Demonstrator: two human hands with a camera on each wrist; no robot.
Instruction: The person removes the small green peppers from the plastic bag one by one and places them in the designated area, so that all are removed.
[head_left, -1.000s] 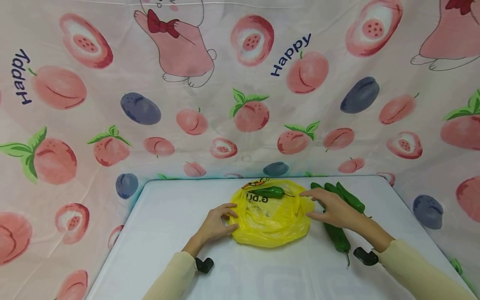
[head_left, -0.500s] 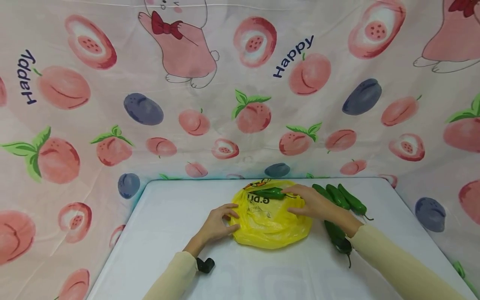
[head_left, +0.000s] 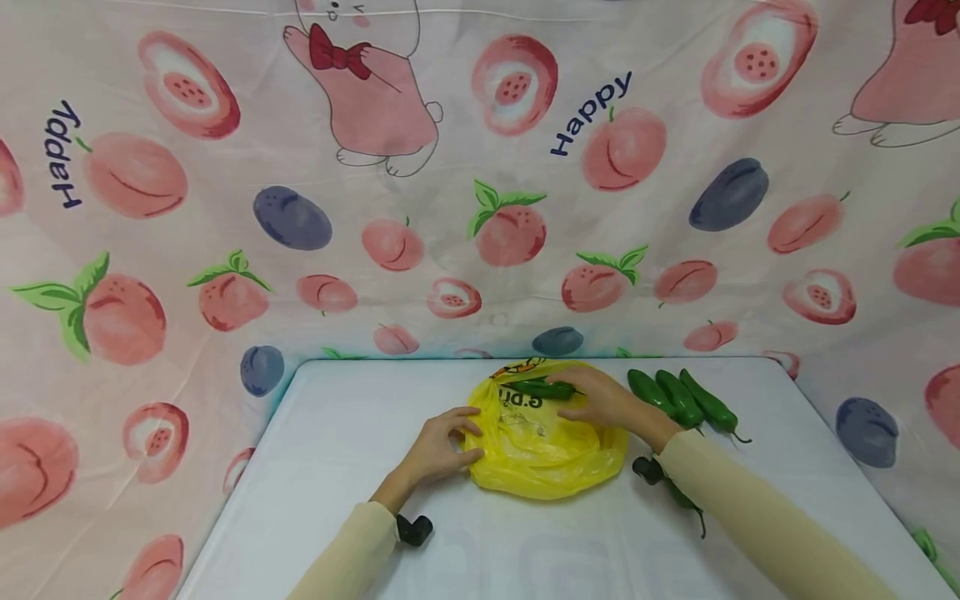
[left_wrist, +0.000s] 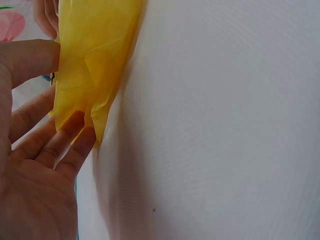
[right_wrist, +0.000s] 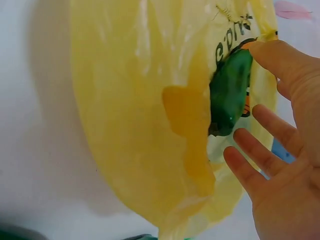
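A yellow plastic bag (head_left: 540,475) with dark lettering lies in the middle of the white table. On its upper part, at the bag's opening, rests a green chili pepper (head_left: 536,388), its stem toward the right. My left hand (head_left: 435,446) touches the bag's left edge with spread, slightly bent fingers; the left wrist view shows the fingertips against the yellow film (left_wrist: 105,50). Over the bag's right side, my right hand (head_left: 600,402) reaches to the pepper's stem end. Its thumb is at the pepper (right_wrist: 230,92) in the right wrist view, and the other fingers are extended.
Several more green chili peppers (head_left: 708,402) lie on the table right of the bag. One pepper (head_left: 684,497) is partly hidden under my right forearm. A peach-printed cloth (head_left: 450,208) hangs behind the white table (head_left: 360,400). Black wrist cameras (head_left: 414,530) sit at both cuffs.
My right hand has moved left from the bag's right edge to the pepper on it. My left hand stays at the bag's left edge. The bag and peppers have barely shifted.
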